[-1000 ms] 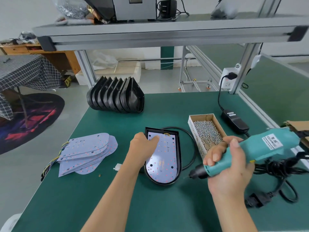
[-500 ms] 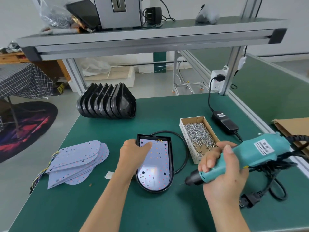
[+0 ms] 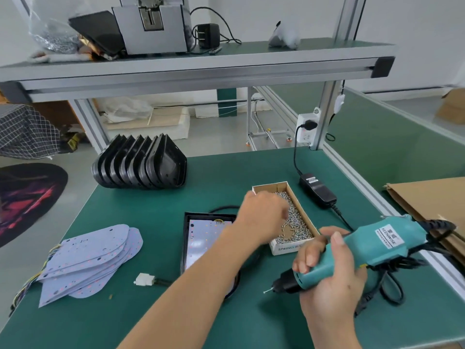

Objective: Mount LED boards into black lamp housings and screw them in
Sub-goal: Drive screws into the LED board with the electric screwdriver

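Several LED boards [image 3: 88,260] lie stacked near the bench's [image 3: 156,321] left edge, empty black housings [image 3: 141,165] standing at its far edge. Mid-bench, one housing [image 3: 187,222] holds an LED board [image 3: 203,238]. The left hand [image 3: 264,217] reaches over the screw box [image 3: 297,222], its grip unclear. The right hand [image 3: 332,278] grips the teal screwdriver [image 3: 364,248] toward the right edge.

The left hand [image 3: 261,217] reaches over the cardboard screw box [image 3: 305,217], fingers down among the screws [image 3: 294,220]; whether they pinch one cannot be told. Just behind its wrist, under the forearm, a black lamp housing [image 3: 186,238] with an LED board [image 3: 203,238] seated in it lies on the green tabletop [image 3: 151,202]. The right hand [image 3: 329,278], nearer the person, grips a teal electric screwdriver [image 3: 372,243], bit pointing left.
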Motion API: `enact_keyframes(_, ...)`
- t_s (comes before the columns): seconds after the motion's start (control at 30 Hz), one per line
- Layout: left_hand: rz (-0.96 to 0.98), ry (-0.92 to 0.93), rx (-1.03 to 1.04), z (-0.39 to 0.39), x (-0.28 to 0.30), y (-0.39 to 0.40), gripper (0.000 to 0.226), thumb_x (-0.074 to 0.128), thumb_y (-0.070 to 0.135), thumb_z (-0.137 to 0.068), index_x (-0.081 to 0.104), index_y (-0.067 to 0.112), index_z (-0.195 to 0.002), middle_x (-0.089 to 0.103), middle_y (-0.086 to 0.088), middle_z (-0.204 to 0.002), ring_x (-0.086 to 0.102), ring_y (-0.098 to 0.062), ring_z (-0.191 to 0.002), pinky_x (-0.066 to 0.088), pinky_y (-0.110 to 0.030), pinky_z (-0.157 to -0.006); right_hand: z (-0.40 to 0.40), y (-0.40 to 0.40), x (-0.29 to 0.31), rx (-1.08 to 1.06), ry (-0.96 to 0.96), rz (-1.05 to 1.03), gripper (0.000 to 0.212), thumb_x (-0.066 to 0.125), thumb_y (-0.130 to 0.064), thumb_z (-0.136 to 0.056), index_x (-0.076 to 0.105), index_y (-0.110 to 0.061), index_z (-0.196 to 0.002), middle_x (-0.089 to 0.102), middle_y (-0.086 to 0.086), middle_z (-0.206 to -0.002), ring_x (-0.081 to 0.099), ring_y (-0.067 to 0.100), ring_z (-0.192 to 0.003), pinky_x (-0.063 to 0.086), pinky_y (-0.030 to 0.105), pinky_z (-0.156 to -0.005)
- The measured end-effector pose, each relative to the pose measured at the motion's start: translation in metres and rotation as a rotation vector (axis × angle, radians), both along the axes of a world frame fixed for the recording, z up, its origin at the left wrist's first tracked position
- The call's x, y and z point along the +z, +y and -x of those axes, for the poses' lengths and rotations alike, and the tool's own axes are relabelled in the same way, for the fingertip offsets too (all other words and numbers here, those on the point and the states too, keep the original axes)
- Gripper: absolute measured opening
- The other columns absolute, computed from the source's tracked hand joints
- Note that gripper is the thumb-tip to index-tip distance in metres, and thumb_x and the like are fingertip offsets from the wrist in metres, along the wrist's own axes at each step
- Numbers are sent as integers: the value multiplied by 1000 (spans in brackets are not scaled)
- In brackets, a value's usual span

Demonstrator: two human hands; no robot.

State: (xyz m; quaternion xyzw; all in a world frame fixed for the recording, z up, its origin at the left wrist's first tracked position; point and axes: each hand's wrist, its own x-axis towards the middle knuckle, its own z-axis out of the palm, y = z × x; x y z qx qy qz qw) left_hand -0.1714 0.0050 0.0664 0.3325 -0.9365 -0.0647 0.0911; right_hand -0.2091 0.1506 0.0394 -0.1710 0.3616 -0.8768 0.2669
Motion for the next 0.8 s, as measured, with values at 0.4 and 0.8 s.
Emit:
enact_keyframes(0.4, 148, -365, -40, 35, -27, -8, 16, 64, 20, -93, 50, 20, -84, 71, -8, -104, 63, -32, -106, 37, -42, -96, 4, -1, 1, 3, 46, -2, 12, 55, -22, -93, 57, -11, -92, 41, 7, -52, 39, 20, -43, 40, 27, -45)
enact_keyframes(0.8, -654, 816, 136, -33, -18, 8, 8, 76, 16, -85, 74, 22, -81, 75, 7, -76, 64, -2, -69, 49, -15, -68, 10, -2, 21, -1, 17, 43, 11, 52, -23, -94, 56, -14, -91, 41, 3, -53, 39, 19, -44, 39, 26, -47)
